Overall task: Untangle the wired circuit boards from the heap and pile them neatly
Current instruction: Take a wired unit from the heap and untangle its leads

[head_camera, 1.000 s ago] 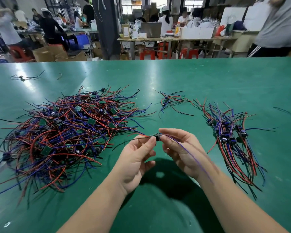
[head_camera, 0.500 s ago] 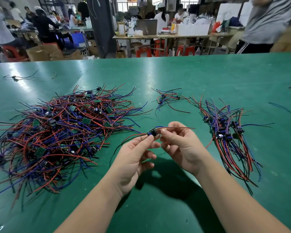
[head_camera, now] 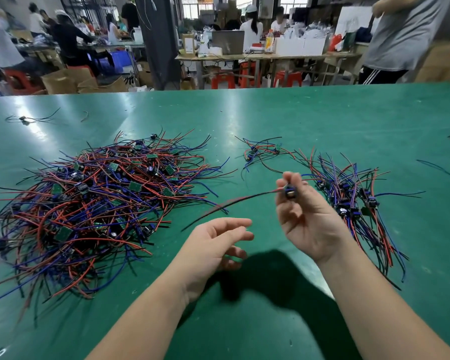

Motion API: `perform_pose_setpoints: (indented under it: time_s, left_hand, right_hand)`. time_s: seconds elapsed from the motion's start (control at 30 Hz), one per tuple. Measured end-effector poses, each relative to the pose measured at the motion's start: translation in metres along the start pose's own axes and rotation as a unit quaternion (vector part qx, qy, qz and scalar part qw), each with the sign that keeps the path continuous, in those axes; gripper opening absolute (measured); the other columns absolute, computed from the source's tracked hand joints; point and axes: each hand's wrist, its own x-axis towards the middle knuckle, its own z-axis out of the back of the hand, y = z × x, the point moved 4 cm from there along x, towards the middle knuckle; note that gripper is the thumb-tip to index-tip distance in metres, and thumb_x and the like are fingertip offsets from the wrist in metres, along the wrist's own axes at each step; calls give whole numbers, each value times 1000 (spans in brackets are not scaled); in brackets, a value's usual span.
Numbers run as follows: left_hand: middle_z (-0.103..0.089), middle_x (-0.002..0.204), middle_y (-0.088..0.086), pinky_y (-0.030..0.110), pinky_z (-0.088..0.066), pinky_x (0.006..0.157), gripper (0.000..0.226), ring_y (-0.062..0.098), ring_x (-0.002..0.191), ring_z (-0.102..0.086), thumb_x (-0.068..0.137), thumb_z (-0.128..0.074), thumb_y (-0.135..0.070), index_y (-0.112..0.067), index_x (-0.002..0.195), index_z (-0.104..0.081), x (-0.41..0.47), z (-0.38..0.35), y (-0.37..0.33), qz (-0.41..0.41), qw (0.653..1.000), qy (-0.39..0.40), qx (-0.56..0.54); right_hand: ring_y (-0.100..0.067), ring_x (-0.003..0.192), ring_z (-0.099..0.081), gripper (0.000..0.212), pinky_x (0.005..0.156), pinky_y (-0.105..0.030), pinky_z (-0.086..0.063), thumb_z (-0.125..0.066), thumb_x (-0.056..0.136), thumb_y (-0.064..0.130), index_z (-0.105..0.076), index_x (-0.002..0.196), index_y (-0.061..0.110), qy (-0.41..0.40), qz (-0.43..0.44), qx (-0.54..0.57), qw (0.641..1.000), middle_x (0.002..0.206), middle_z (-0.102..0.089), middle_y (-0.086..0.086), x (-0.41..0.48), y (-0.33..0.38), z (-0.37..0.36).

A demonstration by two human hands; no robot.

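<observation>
We see one green bench [head_camera: 322, 120] carrying everything. The largest thing on it is one tangled heap [head_camera: 94, 203] on the left side, a sprawl of red, blue and black wires with small green circuit boards scattered through it. They are too many and too overlapped for us to count.

Next in size is one tidier pile [head_camera: 353, 203] on the right side. Its wires run roughly the same way, and its boards are bunched together near the middle. Here too we cannot give a sure count.

Two bare hands reach in from the near edge, between the heap and the pile. The left hand [head_camera: 213, 253] hovers over the bench, holding nothing, its fingers [head_camera: 234, 223] loosely apart. The right hand [head_camera: 304, 219] is raised just beside the pile, palm towards us.

At the far side, between heap and pile, lies one small cluster [head_camera: 263, 152], in which we count three boards.

The right hand pinches one wired board [head_camera: 289, 192] between thumb and fingertips, off the bench. Its red and black wires [head_camera: 231, 203] trail left, blurred, above the left hand.

One stray wired piece [head_camera: 24, 118] lies alone at the far left, well apart from the heap.
</observation>
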Motion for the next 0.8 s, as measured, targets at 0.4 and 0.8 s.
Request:
perform_pose_setpoints:
  time_s: [0.4, 0.8]
  left_hand:
    - [-74, 84, 12, 24, -54, 53, 40, 16, 61, -69, 60, -72, -48, -11, 73, -74, -3, -6, 0, 21, 999, 34, -30]
    - [-71, 72, 14, 21, -52, 49, 24, 15, 58, -68, 58, -77, -32, -9, 61, -72, 2, -9, 11, 58, 997, -17, -41]
  right_hand:
    - [-4, 40, -48, 16, 37, -12, -34, -75, 58, 30, -70, 60, 15, -1, -116, -362, 925, 57, -61, 2, -3, -26, 9]
    - [-4, 39, -42, 25, 38, -14, -30, -77, 61, 28, -60, 49, 14, -2, -97, -462, 882, 46, -52, 3, 3, -24, 22]
